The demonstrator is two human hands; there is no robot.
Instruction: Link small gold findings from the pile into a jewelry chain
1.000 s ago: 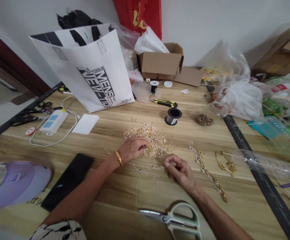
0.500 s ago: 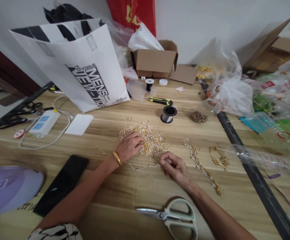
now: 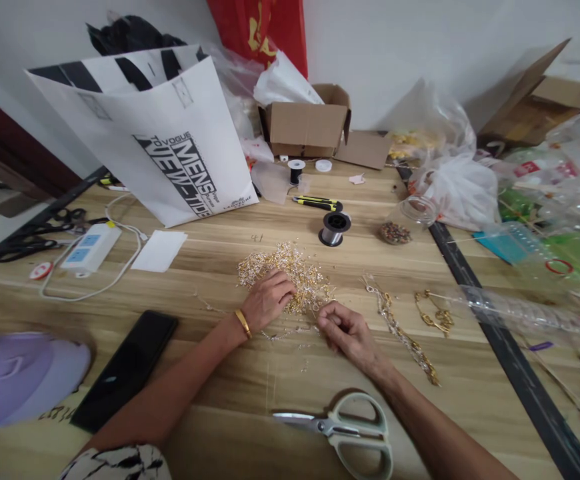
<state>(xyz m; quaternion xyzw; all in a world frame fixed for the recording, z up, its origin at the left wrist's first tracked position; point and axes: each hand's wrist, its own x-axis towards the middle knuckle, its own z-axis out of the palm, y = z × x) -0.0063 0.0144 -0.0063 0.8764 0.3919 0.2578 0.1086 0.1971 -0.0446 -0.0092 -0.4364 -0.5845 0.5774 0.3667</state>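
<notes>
A loose pile of small gold and clear beads (image 3: 290, 263) lies at the table's middle. My left hand (image 3: 271, 299), with a gold bracelet (image 3: 243, 323) at the wrist, rests on its near edge, fingers curled together; what they hold is hidden. Just right of it, my right hand (image 3: 346, 330) is closed in a pinch at the end of a thin beaded strand (image 3: 285, 333), which trails left below the pile. Finished-looking gold and silver beaded strands (image 3: 403, 330) lie to the right, beside a gold chain piece (image 3: 435, 313). Open scissors (image 3: 340, 427) lie nearest me.
Behind the pile stand a wire spool (image 3: 334, 230), a yellow-black cutter (image 3: 317, 203) and a jar of dark beads (image 3: 400, 230). A white paper bag (image 3: 145, 140) towers back left. A black phone (image 3: 125, 370) and power strip (image 3: 91, 249) lie left; plastic bottles (image 3: 565, 173) crowd the right.
My left hand has shifted right and slightly down along the pile, closer to my right hand. My right hand holds nearly the same place. The view has shifted slightly.
</notes>
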